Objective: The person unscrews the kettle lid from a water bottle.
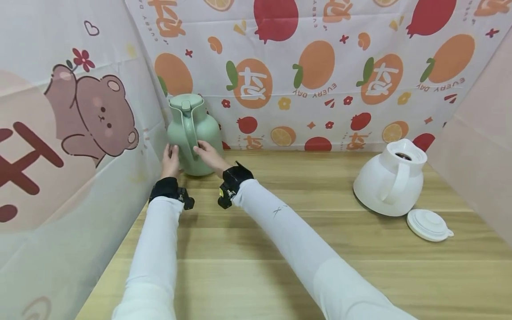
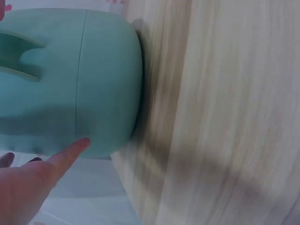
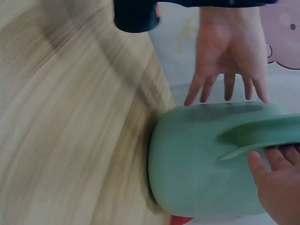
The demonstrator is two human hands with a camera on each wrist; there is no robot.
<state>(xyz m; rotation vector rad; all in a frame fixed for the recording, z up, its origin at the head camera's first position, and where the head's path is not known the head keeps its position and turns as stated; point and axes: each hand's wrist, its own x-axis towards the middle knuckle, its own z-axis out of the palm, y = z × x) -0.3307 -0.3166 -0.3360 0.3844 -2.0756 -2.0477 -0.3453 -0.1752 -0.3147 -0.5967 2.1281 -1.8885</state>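
A mint-green thermos jug (image 1: 210, 126) stands upright on the wooden table in the back left corner, lid on, its handle (image 1: 189, 129) facing me. At its left side is my left hand (image 1: 170, 163), with extended fingers against the lower body; the left wrist view shows a fingertip (image 2: 83, 143) on the green wall. My right hand (image 1: 212, 156) is at the handle's lower part. In the right wrist view its fingers (image 3: 276, 158) curl in behind the handle's edge, their tips hidden, with the thumb beside them.
On the right stands a white thermos jug (image 1: 368, 182) with its mouth uncovered and its handle toward me. A white round lid (image 1: 429, 224) lies on the table (image 1: 304, 195) beside it. Printed cloth walls (image 1: 296, 115) enclose the back and both sides, close behind the green jug.
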